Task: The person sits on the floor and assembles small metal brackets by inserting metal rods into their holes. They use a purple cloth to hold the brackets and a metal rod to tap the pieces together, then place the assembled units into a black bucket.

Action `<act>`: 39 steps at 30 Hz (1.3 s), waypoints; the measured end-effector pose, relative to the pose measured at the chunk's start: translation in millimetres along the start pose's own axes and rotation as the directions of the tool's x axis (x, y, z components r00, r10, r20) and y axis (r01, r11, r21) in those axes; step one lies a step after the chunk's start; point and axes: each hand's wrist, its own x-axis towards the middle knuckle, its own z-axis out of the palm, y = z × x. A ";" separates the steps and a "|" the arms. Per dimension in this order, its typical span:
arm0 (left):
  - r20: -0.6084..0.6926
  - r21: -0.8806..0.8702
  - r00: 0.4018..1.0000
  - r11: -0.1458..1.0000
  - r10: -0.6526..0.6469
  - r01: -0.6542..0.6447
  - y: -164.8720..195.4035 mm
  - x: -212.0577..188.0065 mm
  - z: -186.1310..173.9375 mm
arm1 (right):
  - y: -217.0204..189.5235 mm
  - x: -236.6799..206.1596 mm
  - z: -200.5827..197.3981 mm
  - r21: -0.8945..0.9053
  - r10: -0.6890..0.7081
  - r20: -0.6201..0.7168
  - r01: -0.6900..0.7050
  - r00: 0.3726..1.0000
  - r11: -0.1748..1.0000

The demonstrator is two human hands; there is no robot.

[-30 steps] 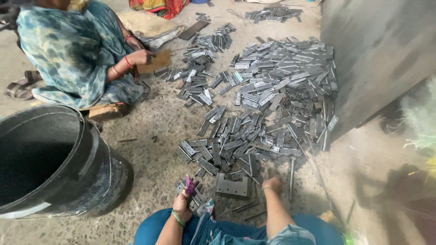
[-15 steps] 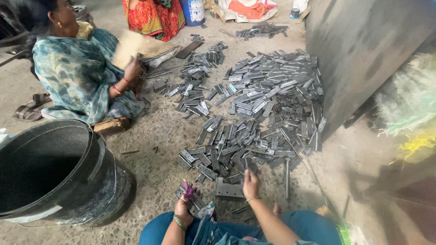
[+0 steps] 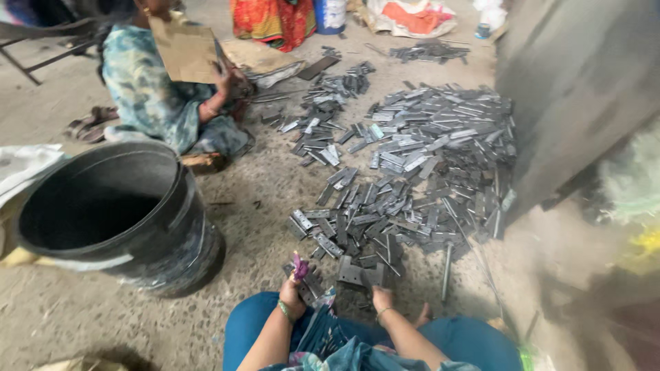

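I am seeing two hands working: my left hand (image 3: 294,290) is curling around a small purple thing (image 3: 300,264) and one hinge plate (image 3: 308,285), long axis pointing away; my right hand (image 3: 382,298) is resting, loosely open, beside another flat hinge plate (image 3: 359,274), its long axis lying crosswise, below one uncountable hinge heap (image 3: 419,172) and one black bucket (image 3: 117,213).

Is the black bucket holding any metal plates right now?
No: the bucket stands at the left with a dark, bare inside, while the metal plates lie spread on the floor to its right.
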 end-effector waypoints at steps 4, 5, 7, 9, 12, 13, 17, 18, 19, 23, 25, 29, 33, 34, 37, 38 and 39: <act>0.045 0.025 0.998 0.998 0.052 -0.053 0.6 -0.3 1.8 | -4.9 -2.4 -3.8 -0.054 -0.334 -0.069 0.331 0.940 0.942; 0.014 0.013 0.999 0.999 0.034 -0.035 0.9 -0.8 2.6 | -7.8 -3.8 -3.7 -0.132 -0.487 -0.086 0.475 0.869 0.870; -0.024 0.010 1.000 1.000 0.013 -0.013 1.3 -1.7 4.3 | -12.8 -7.6 -2.5 -0.269 -0.738 -0.083 0.698 0.670 0.664; -0.034 0.038 0.999 0.999 0.011 -0.009 2.4 -2.9 5.8 | -16.3 -11.7 -1.2 -0.144 -0.293 -0.036 0.286 0.955 0.947; -0.044 0.099 0.997 0.993 -0.064 0.068 3.5 -3.1 4.4 | -19.1 -14.4 1.7 -0.048 -0.198 -0.001 0.198 0.980 0.979; -0.033 0.105 0.998 0.993 -0.054 0.057 4.2 -3.2 4.2 | -19.0 -13.7 2.2 -0.024 -0.275 -0.011 0.274 0.961 0.961; -0.017 0.099 0.998 0.993 -0.062 0.064 2.2 -4.2 0.8 | -11.0 -9.4 0.1 -0.273 -0.468 -0.030 0.443 0.883 0.854; -0.013 0.095 0.998 0.993 -0.064 0.065 1.7 -4.9 0.1 | -8.7 -7.0 0.3 -0.279 -0.277 0.013 0.270 0.961 0.921; -0.057 0.130 0.998 0.990 -0.038 0.045 0.4 -6.1 -0.1 | -6.8 -4.4 1.0 -0.291 -0.080 0.056 0.093 0.995 0.952; -0.157 0.272 0.984 0.962 0.079 -0.034 0.1 -8.8 0.1 | -0.9 4.0 9.2 -0.335 -0.408 0.000 0.384 0.913 0.860; -0.168 0.330 0.979 0.943 0.114 -0.053 -1.1 -9.3 0.6 | 0.7 6.4 11.9 -0.317 -0.461 0.008 0.440 0.887 0.840; -0.200 0.402 0.965 0.912 0.170 -0.077 -2.1 -6.3 0.2 | -1.2 2.2 10.7 -0.193 -0.022 0.117 0.045 0.993 0.980; -0.228 0.387 0.960 0.920 0.161 -0.063 -3.3 -3.1 -2.0 | -20.7 -15.5 12.8 -0.062 -0.207 0.197 0.223 0.958 0.973; -0.184 0.349 0.973 0.935 0.139 -0.067 -4.0 -3.1 -2.4 | -25.9 -21.0 15.7 -0.065 -0.272 0.212 0.291 0.939 0.955; -0.121 0.277 0.989 0.960 0.082 -0.046 -7.0 -4.8 -2.1 | -31.9 -38.0 27.1 -0.122 -0.491 0.297 0.543 0.819 0.831; -0.145 0.287 0.986 0.957 0.076 -0.032 -8.0 -5.6 -1.3 | -30.9 -43.5 31.9 -0.160 -0.520 0.313 0.583 0.795 0.796; -0.169 0.299 0.983 0.954 0.071 -0.018 -8.9 -6.4 -0.5 | -28.0 -49.1 35.9 -0.197 -0.546 0.330 0.622 0.770 0.758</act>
